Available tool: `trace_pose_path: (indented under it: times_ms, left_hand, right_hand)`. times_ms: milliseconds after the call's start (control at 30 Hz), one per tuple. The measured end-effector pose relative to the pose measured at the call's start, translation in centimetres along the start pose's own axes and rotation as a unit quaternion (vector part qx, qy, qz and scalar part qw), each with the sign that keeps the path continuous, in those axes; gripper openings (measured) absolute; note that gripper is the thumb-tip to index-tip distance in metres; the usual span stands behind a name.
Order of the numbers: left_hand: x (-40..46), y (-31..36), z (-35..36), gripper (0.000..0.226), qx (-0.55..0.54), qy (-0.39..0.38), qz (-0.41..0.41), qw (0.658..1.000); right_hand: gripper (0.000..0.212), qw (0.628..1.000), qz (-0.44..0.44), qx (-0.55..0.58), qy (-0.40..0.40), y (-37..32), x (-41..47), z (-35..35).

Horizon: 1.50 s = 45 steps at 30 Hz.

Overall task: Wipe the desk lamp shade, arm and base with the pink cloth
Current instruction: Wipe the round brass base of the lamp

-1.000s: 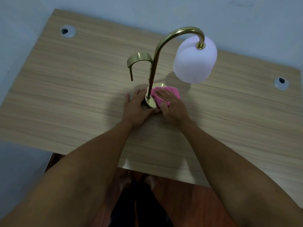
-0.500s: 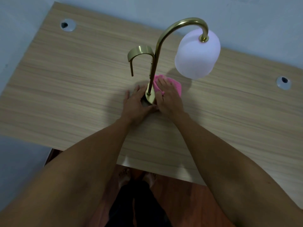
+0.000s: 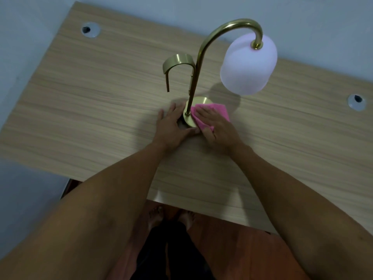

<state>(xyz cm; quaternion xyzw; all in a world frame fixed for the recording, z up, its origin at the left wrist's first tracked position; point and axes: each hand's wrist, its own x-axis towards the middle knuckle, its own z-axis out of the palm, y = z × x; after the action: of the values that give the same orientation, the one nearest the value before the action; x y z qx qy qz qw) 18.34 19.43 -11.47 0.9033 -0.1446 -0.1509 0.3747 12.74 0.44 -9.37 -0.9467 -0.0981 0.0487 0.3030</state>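
A brass desk lamp stands mid-desk. Its white shade [image 3: 248, 64] hangs from a curved arm [image 3: 203, 49], and a short brass hook [image 3: 177, 61] branches to the left. The round brass base [image 3: 199, 101] sits on the wooden desk [image 3: 80, 102]. My right hand [image 3: 216, 128] lies flat on the pink cloth [image 3: 219, 111], pressing it on the right side of the base. On the base's left edge rests my left hand [image 3: 171, 128], its fingers spread against the rim. Both hands hide the near half of the base.
Two round cable grommets sit in the desk, one at the far left [image 3: 90, 29] and one at the right [image 3: 356, 102]. A pale wall [image 3: 181, 9] runs behind the desk. Bare feet [image 3: 155, 217] show on the reddish floor below the near edge.
My right hand and the pink cloth slid back toward me and rightward on the base after reaching to the far side. The left hand has stayed on the base.
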Motion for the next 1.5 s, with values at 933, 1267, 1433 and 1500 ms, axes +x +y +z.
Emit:
trace_pose_path:
  times_ms: [933, 1267, 1433, 1500]
  left_hand:
    - [0.8, -1.3, -0.2, 0.092, 0.014, -0.037, 0.021, 0.999]
    - [1.0, -1.5, -0.4, 0.091, 0.011, -0.043, 0.032, 0.999]
    - [0.9, -1.5, -0.4, 0.093, 0.014, -0.04, 0.03, 0.999]
    - [0.8, -1.4, -0.4, 0.095, 0.006, -0.04, 0.022, 0.999]
  right_hand:
    - [0.049, 0.984, -0.16, -0.054, -0.061, -0.3, 0.9, -0.6]
    - [0.051, 0.986, -0.14, -0.069, -0.06, -0.7, 1.0, -1.1]
    - [0.051, 0.993, -0.096, -0.043, -0.056, 0.2, -0.6, -2.6]
    - [0.052, 0.996, -0.065, -0.049, -0.034, 1.3, -1.5, -3.9]
